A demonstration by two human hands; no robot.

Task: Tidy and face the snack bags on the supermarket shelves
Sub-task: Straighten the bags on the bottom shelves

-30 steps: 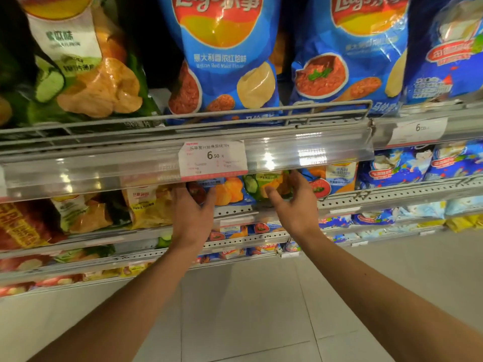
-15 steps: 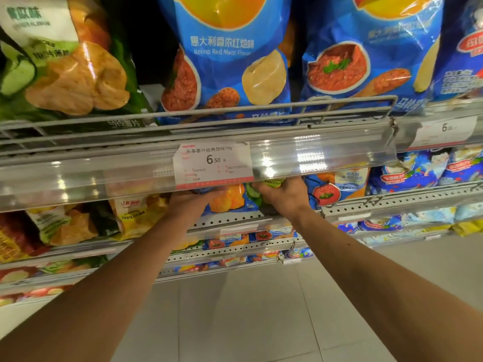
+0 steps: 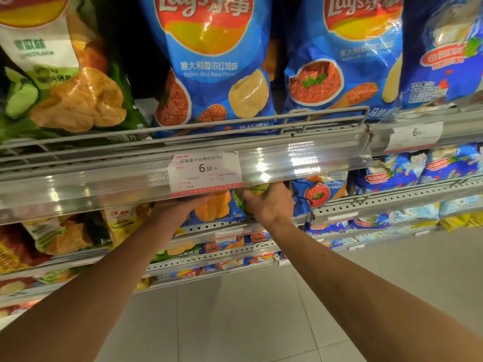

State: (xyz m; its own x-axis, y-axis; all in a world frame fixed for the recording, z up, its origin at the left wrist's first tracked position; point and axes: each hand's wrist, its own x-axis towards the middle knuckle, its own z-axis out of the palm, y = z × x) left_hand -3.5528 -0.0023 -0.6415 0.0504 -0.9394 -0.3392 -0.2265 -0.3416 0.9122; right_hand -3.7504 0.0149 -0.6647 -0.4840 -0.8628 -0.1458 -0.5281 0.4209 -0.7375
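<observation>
Upper shelf (image 3: pixel 183 152): its clear price rail crosses the frame from 9 to 3 o'clock and carries a 6.50 price tag (image 3: pixel 206 171) at centre. Large blue Lay's bags (image 3: pixel 211 61) stand above at 12 o'clock. Under the rail, a small blue bag (image 3: pixel 217 209) sits upright on the second shelf. Right hand (image 3: pixel 269 205) grips a green bag (image 3: pixel 252 192) just beside it at 3 o'clock. Left hand (image 3: pixel 183 207) touches the blue bag's 9 o'clock side; finger position cannot be determined behind the tag.
</observation>
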